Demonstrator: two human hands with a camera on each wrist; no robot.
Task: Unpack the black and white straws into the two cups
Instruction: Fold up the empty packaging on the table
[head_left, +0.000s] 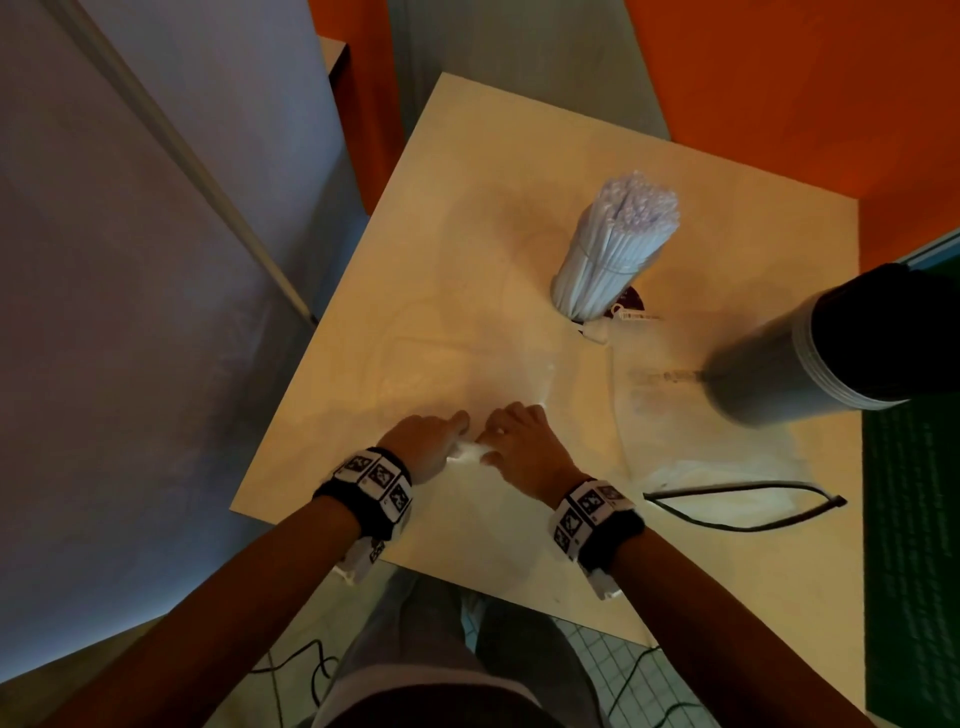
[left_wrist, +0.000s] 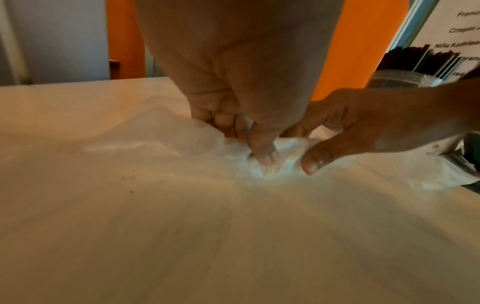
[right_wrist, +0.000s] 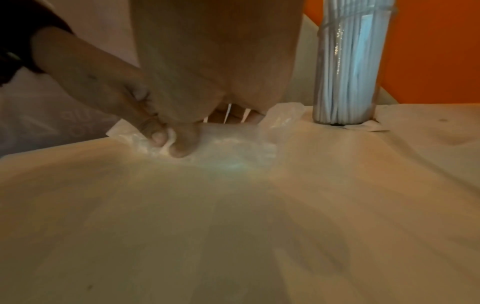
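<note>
Both hands (head_left: 470, 441) on plastic wrapper (head_left: 467, 451)

Pale wood-grain table (head_left: 467, 218), smooth with a soft sheen. Thin crinkly clear plastic bag (left_wrist: 262, 162), glossy where bunched between the fingers. White straws (head_left: 618, 244), smooth plastic-looking, in a see-through plastic cup (right_wrist: 342, 115). Black straws (left_wrist: 420, 59), slightly shiny.

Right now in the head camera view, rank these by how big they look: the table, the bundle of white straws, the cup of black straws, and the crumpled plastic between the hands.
1. table
2. cup of black straws, though it is nearer the camera, so its lead over the white straws is unsure
3. bundle of white straws
4. crumpled plastic
</note>
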